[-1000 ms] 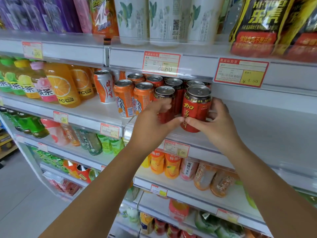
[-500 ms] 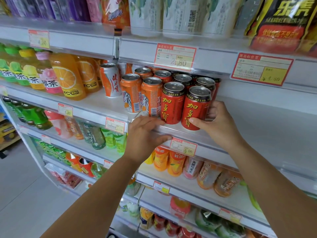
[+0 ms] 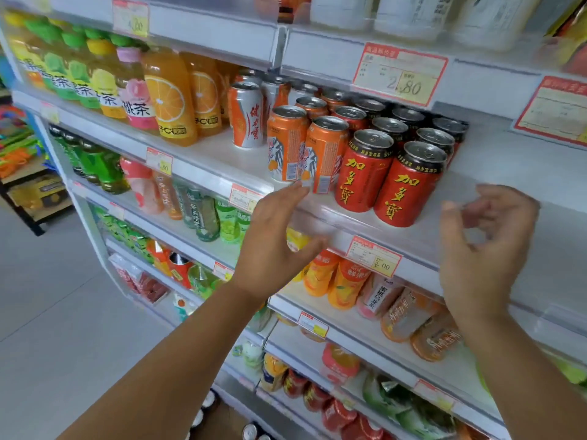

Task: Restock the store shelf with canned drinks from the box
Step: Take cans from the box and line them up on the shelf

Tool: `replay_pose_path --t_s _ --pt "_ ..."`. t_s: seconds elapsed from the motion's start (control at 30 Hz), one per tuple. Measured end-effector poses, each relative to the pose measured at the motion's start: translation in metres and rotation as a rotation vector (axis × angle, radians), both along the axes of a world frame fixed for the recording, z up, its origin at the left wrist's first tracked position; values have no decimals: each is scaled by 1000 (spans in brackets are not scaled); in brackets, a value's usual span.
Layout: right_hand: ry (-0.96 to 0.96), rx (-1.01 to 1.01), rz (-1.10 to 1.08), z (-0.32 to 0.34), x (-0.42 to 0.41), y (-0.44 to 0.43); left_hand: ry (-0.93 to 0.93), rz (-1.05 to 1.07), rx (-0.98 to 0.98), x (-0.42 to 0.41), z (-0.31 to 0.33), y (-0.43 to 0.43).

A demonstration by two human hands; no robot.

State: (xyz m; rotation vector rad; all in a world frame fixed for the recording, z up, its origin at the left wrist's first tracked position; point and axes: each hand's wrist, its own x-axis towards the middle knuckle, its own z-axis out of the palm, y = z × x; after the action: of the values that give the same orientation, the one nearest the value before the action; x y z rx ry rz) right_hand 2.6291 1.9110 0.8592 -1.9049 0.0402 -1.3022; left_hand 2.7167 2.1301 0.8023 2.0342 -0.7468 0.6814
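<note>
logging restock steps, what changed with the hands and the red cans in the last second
Both hands let go. A second ago the left hand and right hand held the two front red cans; the left came off first, then the right, and both have drawn back from the shelf, open and empty. The cans stand upright at its front. The orange cans stayed put.

I see both bare forearms rising from the bottom of the frame, the left from the lower left and the right from the lower right corner. My left grip (image 3: 273,246) sits just left of centre, fingers (image 3: 293,193) straight and close together, pointing up, thumb spread out to the right, holding nothing. My right grip (image 3: 482,249) is at the middle right, fingers (image 3: 514,201) loosely curled, thumb upright, also empty. The two are well apart.
</note>
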Motion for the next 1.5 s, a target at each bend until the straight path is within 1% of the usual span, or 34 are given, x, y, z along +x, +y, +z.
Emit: replay_pose_path --t_s 0.03,0.07,0.1,0.17,0.27,0.33,0.4,0.43,0.47,0.5,0.53,0.57,0.63,0.67,0.73,0.83,0.93,1.03,1.1,1.2,1.27,1.4,1.5 --pt "-39 -35 82 -8 -11 14 -12 49 1 -8 -9 16" --pt "-20 -59 183 -21 -20 29 7 102 9 -16 -24 33" --pt "49 -69 289 -39 -29 44 62 155 19 -23 -43 53" --pt "291 -99 469 -87 -38 72 267 267 56 -42 -92 95" --pt "742 -142 616 -173 -41 112 691 447 116 -81 -179 152" --pt "952 -155 651 -234 -34 135 973 560 133 -110 -237 183" --pt "1145 -144 646 -295 -27 155 1203 604 149 -145 -294 202" --pt "1247 -120 641 -329 -25 165 1302 606 161 -161 -324 209" --pt "1320 -126 642 -364 -22 173 1375 606 183 -174 -352 216" --pt "1373 -147 639 -385 -16 181 1434 613 188 -179 -369 219" --pt "1451 -186 652 -445 -11 194 1528 615 173 -188 -421 225" --pt "1507 -212 653 -495 -5 204 1581 620 149 -192 -461 229" --pt "1546 -239 643 -516 5 210 1560 603 166 -189 -476 230" --pt "1560 -268 631 -547 10 216 1565 604 160 -187 -503 232" --pt "1559 -368 674 -626 22 233 1563 599 157 -177 -580 238" --pt "1627 -384 775 -732 33 258 1551 640 198 -159 -686 249" --pt "1583 -561 832 -819 41 280 1493 676 231 -146 -766 256" --pt "1524 -694 867 -883 54 304 1431 693 306 -130 -826 260" --pt "1453 -803 837 -910 64 317 1368 746 378 -125 -855 257" --pt "1224 -1038 741 -937 80 331 1297 866 496 -116 -886 249" --pt "1113 -1123 719 -954 86 339 1254 951 524 -111 -899 244" --pt "1034 -1160 684 -978 88 349 1132 1092 519 -107 -918 238" --pt "1026 -1104 644 -983 84 356 1124 1129 512 -104 -925 237"
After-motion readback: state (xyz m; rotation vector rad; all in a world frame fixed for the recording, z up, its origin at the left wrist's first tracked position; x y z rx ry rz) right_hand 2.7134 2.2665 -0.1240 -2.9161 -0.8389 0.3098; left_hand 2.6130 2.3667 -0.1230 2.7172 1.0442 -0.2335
